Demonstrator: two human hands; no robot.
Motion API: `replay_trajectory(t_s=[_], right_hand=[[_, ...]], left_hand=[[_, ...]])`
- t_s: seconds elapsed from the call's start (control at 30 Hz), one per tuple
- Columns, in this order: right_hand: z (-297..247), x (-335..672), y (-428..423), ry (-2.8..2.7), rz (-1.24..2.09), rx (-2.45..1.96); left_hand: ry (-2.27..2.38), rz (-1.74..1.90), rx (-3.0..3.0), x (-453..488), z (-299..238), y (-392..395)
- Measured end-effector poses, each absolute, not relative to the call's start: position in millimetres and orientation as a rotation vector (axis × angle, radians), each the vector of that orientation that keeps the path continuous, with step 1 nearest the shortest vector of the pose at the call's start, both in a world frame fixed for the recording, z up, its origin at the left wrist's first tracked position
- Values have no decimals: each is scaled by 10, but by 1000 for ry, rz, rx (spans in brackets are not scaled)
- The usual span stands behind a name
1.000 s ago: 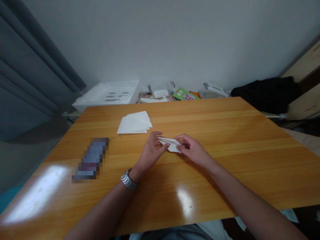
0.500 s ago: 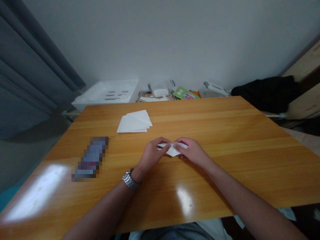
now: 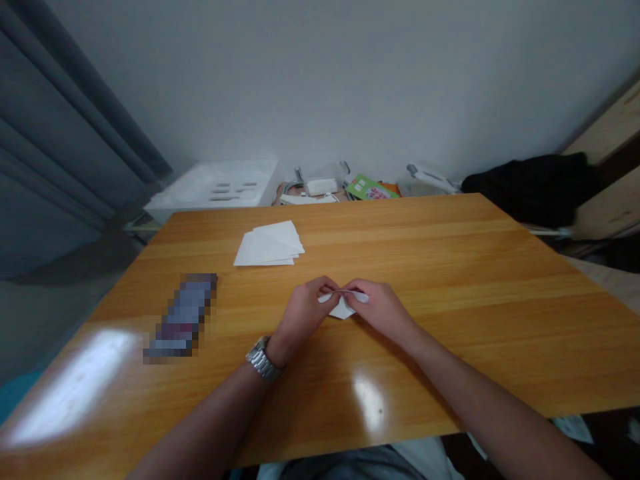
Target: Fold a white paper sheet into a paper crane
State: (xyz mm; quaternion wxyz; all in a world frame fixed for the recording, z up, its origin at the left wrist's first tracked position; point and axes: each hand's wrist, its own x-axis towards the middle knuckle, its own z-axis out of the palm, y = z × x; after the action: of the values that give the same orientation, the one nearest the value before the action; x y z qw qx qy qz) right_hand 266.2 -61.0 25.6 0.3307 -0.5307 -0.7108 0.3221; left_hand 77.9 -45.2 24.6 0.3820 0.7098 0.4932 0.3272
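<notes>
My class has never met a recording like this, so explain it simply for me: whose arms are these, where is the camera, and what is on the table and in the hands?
There is no machine here. A person works with two bare hands, seen by one camera worn on the head, looking forward and down. So the left hand appears on the left, the right hand on the right. Together they hold a piece of folded white paper over a wooden table. A metal watch circles the left wrist.

Farther away on the table lie some overlapping white sheets. Left of the hands is a flat dark object, blurred into blocks, perhaps a phone. Beyond the far edge are a white tray and a green booklet.
</notes>
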Motion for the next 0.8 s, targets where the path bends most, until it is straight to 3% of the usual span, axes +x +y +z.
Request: replay_trajectory(t_s=[0.3,0.43,0.8], right_hand=[[262,2624,-632,-1976,740,-1395],[237,2654,-615,-1937,754,-1379],[252,2786,-574,-1811,989,-1251]], left_hand=[[1346,811,1905,773,209,-442],[1168,816,1837,742,181,-431],[1059,829,1707,681,154,-403]])
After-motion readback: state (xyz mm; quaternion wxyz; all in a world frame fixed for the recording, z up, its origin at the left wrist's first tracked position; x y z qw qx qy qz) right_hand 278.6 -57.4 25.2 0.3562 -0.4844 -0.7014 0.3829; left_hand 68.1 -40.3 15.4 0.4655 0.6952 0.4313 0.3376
